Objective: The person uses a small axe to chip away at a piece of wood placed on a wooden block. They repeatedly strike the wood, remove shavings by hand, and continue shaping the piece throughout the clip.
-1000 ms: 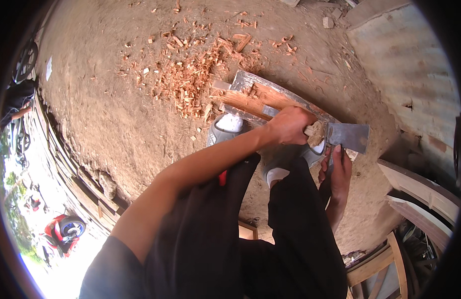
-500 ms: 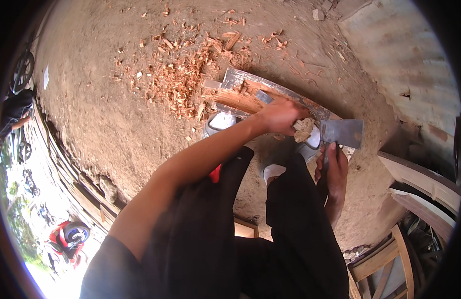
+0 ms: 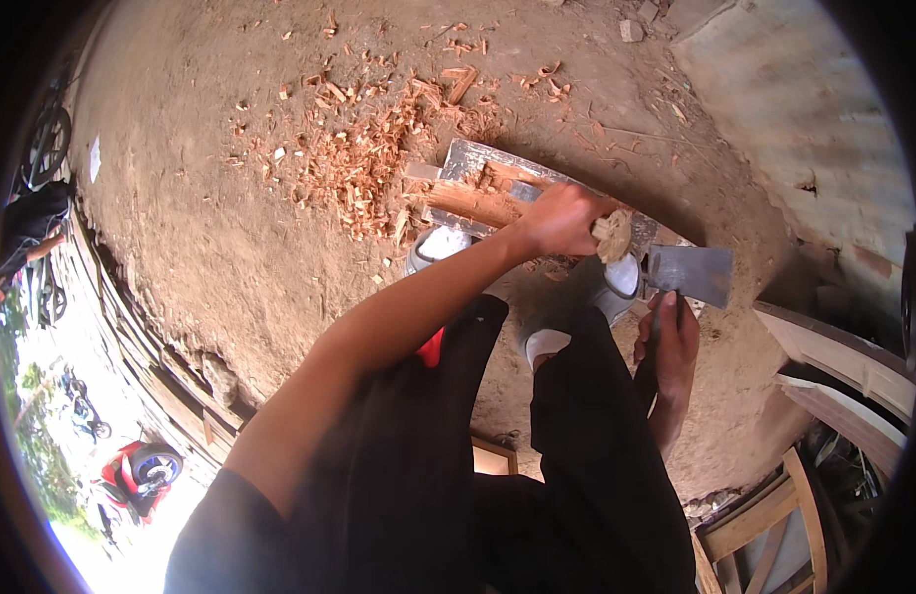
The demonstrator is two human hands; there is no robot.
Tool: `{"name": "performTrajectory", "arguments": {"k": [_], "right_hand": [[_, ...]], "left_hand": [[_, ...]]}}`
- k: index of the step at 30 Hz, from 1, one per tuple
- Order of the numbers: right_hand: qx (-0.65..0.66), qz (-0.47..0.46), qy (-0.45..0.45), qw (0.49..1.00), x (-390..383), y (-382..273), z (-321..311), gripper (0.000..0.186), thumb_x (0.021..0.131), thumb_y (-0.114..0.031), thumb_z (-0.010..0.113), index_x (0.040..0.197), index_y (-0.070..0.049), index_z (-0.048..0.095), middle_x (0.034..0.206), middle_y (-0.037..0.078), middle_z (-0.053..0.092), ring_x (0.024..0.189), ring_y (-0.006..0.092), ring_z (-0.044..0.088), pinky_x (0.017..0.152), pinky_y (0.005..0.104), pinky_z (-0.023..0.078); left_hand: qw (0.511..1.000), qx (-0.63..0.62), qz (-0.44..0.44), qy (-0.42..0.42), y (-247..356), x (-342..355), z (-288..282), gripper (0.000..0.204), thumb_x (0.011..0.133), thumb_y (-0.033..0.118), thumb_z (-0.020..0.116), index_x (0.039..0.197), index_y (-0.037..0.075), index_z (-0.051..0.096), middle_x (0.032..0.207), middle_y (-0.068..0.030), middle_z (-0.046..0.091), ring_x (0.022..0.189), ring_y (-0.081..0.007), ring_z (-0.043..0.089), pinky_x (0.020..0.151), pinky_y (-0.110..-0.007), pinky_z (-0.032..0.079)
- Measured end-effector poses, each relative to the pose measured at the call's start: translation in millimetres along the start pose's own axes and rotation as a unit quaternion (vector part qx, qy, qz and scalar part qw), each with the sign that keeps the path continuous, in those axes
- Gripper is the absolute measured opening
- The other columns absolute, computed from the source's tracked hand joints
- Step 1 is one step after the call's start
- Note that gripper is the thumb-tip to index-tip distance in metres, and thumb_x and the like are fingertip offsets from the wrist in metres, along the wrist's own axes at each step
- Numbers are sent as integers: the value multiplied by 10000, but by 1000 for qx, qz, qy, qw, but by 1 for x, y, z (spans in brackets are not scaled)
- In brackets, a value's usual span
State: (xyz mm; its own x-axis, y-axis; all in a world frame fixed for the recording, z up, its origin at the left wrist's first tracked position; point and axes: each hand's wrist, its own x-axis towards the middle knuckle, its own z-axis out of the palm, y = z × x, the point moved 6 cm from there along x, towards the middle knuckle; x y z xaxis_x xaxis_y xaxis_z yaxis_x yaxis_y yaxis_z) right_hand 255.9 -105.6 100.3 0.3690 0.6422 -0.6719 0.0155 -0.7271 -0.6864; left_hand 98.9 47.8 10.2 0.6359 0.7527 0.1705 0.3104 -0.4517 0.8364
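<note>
We see the left hand (image 3: 567,218) with its fingers wrapped around a chisel (image 3: 524,191), its flat steel blade toward ten o'clock and its frayed wooden butt (image 3: 612,238) jutting toward four. The blade lies over a hollowed reddish wooden board (image 3: 478,202) with worn painted edges, slanting from ten o'clock to four beneath the hand; we cannot quite tell whether the chisel's edge bites into it. At five o'clock from that hand, the right hand (image 3: 673,348) curls its fingers around the handle of a broad, rectangular-bladed cleaver (image 3: 690,275), the blade just beyond the chisel's butt and apart from it. Farther out, we find curled wood shavings (image 3: 354,168) at ten o'clock, a corrugated metal sheet (image 3: 805,129) at two and a red motorcycle (image 3: 131,480) at eight.
</note>
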Motion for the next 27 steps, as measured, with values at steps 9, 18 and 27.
{"name": "performTrajectory", "arguments": {"k": [9,18,27], "right_hand": [[22,-46,20,998,-8,-35,3,471,1108,-474,421,1063,-23,551,678,42,505,478,131,497,448,278,400],[38,-15,30,999,-7,-26,10,461,1104,-455,445,1088,-8,555,691,40,527,480,128,505,445,283,406],[-34,-10,7,999,17,-9,20,427,1107,-405,433,1000,-11,562,659,30,497,480,130,499,442,289,413]], "left_hand": [[997,-1,-79,-20,-1,16,4,275,727,241,725,937,64,718,794,-229,713,787,-430,708,752,-505,577],[996,51,-28,-69,-5,4,34,268,707,212,739,944,89,721,730,-148,706,723,-360,718,656,-479,562],[990,67,-56,-108,-14,4,35,292,728,256,736,973,98,744,784,-185,722,786,-379,727,728,-492,575]]}}
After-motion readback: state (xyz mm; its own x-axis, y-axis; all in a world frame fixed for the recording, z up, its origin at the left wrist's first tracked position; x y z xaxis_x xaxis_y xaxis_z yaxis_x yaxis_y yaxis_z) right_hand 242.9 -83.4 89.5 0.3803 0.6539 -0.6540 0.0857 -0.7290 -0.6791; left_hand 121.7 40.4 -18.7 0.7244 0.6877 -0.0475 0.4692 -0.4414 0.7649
